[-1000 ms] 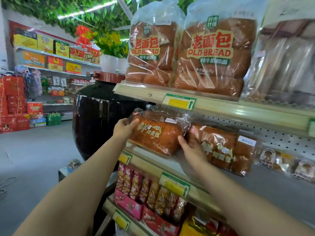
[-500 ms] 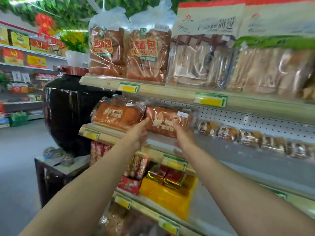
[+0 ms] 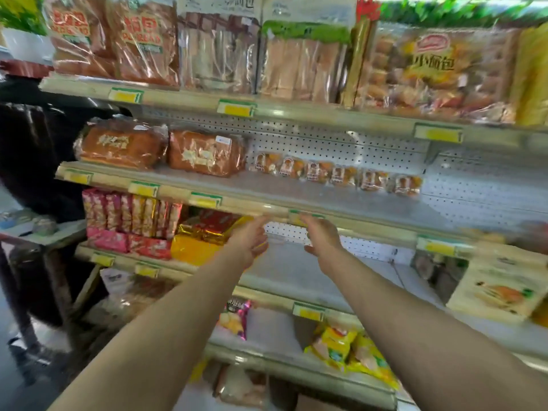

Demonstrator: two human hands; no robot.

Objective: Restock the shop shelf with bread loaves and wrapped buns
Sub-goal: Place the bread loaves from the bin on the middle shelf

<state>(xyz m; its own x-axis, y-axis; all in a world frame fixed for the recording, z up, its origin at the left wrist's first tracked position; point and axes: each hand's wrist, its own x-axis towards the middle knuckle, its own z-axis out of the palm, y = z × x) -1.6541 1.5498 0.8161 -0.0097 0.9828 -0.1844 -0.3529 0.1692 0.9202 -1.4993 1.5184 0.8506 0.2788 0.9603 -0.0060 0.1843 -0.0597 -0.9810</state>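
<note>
Two bagged brown loaves lie side by side at the left of the middle shelf (image 3: 311, 197): the left loaf (image 3: 120, 145) and the right loaf (image 3: 206, 154). A row of several small wrapped buns (image 3: 332, 173) runs along the back of that shelf to their right. My left hand (image 3: 247, 241) and my right hand (image 3: 321, 237) hang in the air just below the shelf's front rail, both empty with fingers loosely extended. The picture is blurred by motion.
The top shelf (image 3: 296, 111) carries large bread bags and sliced loaves. Below are pink snack packs (image 3: 130, 221), a yellow and red pack (image 3: 204, 241) and yellow packets (image 3: 350, 351). A big black jar (image 3: 32, 161) stands left of the shelving. A pale box (image 3: 501, 289) sits at right.
Both hands have let go of the loaves and dropped below the middle shelf's rail. The view has swung right, showing more of the shelving.
</note>
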